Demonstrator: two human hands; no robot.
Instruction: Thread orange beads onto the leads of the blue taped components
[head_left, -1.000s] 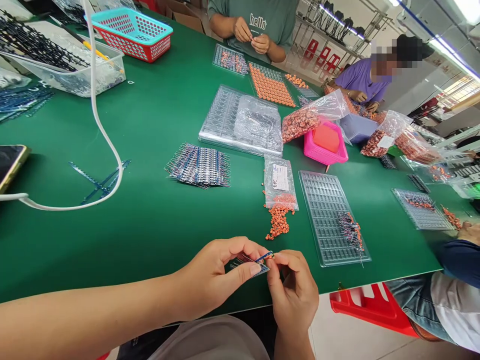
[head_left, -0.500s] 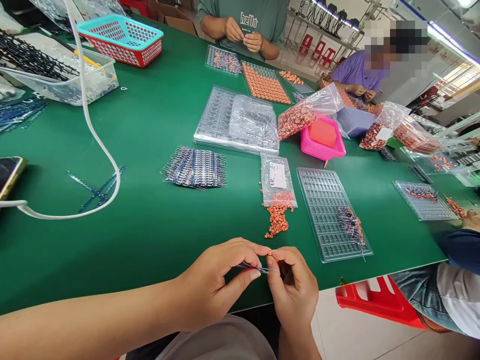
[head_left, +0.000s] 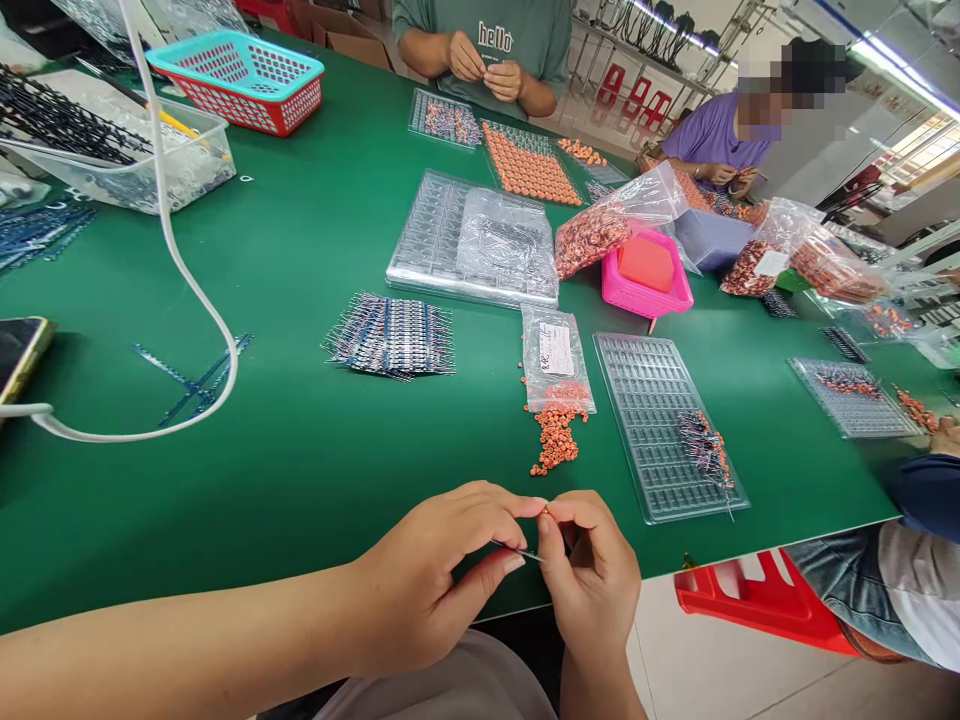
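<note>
Two hands meet over the near edge of the counter (head_left: 300, 480), the left hand (head_left: 442, 570) and the right hand (head_left: 596, 565) nearly touching. The left thumb and fingers pinch thin strips (head_left: 531, 555), seen almost edge-on, so their count is unclear. Just above, the right thumb and index finger are pressed together on a small orange bead (head_left: 546, 510), with the left index fingertip against it; whether it sits on a strip cannot be told. Work looks partway along: a heap (head_left: 703, 450) of orange-tipped pieces lies on the right part of the tray (head_left: 637, 420), and these seem done. Plenty appears left: a thick stack (head_left: 394, 335) of strips lies left of the bag (head_left: 556, 350), and many loose beads (head_left: 555, 440) spread from the bag's near end towards the hands.
</note>
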